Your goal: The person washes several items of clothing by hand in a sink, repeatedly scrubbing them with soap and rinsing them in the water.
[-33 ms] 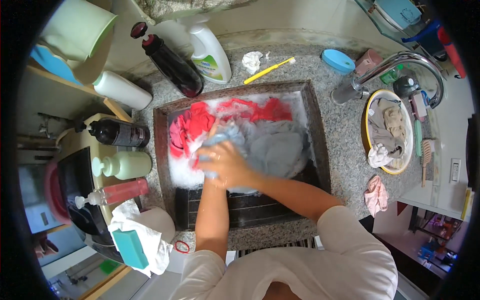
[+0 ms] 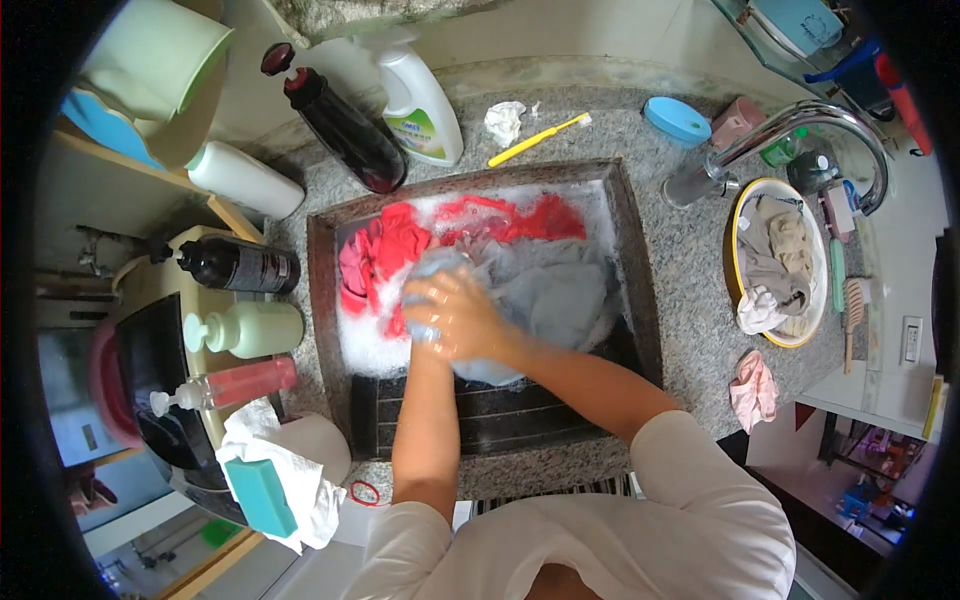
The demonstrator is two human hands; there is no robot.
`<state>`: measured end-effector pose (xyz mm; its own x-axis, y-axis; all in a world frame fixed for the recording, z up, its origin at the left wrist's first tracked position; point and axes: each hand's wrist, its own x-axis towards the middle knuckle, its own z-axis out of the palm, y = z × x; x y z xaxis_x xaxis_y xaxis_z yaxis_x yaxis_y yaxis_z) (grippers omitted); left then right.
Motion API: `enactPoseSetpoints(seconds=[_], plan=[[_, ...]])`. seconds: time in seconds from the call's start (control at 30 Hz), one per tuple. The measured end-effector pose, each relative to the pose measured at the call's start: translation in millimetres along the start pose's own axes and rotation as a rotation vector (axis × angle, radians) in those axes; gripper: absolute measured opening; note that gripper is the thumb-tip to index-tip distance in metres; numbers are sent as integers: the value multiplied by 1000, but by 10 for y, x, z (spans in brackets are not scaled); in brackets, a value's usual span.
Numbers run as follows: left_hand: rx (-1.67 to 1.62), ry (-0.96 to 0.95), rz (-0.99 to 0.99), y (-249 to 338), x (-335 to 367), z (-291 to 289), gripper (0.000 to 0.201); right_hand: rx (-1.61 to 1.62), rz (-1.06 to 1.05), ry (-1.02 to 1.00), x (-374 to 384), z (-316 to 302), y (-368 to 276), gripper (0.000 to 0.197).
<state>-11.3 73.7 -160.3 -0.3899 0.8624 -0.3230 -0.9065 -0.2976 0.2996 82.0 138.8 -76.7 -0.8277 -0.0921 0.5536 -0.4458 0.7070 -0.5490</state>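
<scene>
Wet grey-blue cloth [image 2: 550, 290] lies bunched in the dark sink [image 2: 640, 260], amid white suds. My right hand [image 2: 455, 312] is closed around a gathered part of it, at the sink's left half. Beneath that hand and the cloth, my left hand [image 2: 429, 350] is mostly covered; its wrist shows, but its fingers are hidden. Just beyond and left of my hands lies a pinkish-red garment [image 2: 395, 245]. Another red cloth [image 2: 510, 218] floats along the sink's far side, partly under foam.
A pump bottle [image 2: 345, 135] and a white spray bottle [image 2: 420, 115] stand behind the sink, near a yellow toothbrush [image 2: 535, 141]. The faucet [image 2: 740, 150] and a yellow-rimmed basin [image 2: 733, 255] of clothes are at right, above a pink cloth [image 2: 752, 390]. More bottles line the left.
My right hand, blurred before, has shifted slightly and its fingers now curl over the grey-blue cloth. The gathered cloth has moved a little with it. The sink's surroundings look the same.
</scene>
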Motion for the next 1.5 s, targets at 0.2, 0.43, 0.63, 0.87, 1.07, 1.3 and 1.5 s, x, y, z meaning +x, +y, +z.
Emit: enactPoseSetpoints(seconds=[0.2,0.43,0.63,0.87,1.07,1.3,1.5], plan=[[90,439,97,-108,-46,484,30,87,452,233,-224,-31,954,18],[1397,792,591,-100,-7,-125,47,-269,524,-7,-439,-160,1257,40],[2159,657,313,-488,273,-253,54,-136,596,-294,-820,215,1599,65],[863,483,-11,-42,202,39,43,-60,847,-515,-312,71,1549,29],[-2,312,55,5,34,119,43,23,-96,-22,-157,11,10,22],[-56,-193,82,-128,135,-349,30,4,107,14,-66,174,251,26],[375,301,229,-113,58,11,34,-190,448,134,-242,-104,991,26]])
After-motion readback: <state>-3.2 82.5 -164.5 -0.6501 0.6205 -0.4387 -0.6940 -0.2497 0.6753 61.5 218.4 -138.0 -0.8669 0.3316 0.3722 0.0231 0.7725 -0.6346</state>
